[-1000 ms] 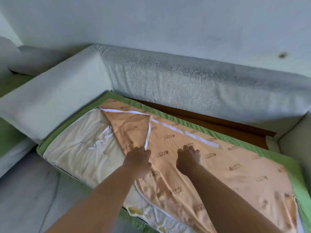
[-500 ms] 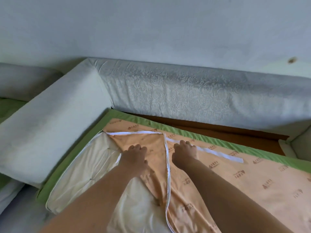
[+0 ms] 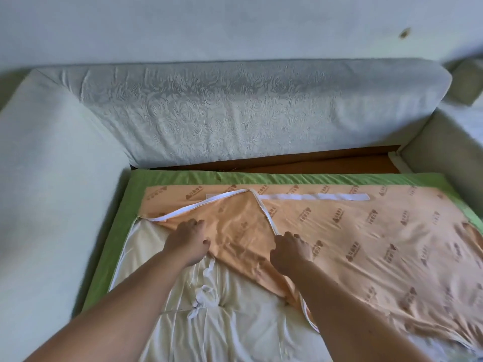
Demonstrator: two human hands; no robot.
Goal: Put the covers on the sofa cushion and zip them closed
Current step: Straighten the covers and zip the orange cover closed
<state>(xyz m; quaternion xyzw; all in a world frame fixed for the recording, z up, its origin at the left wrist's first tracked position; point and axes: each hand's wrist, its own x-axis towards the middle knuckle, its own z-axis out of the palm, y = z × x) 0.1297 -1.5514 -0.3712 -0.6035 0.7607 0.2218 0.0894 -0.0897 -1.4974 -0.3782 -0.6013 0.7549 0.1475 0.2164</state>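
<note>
Two bare forearms, entering from the bottom edge; no sleeves, cuffs or gloves anywhere along them; no watch, bracelet or band at either wrist. Left hand [image 3: 188, 241] bare, no ring visible on the fingers; right hand [image 3: 290, 253] likewise bare and unadorned. Short nails, unpainted as far as visible. A few small dark spots on the right forearm.
</note>
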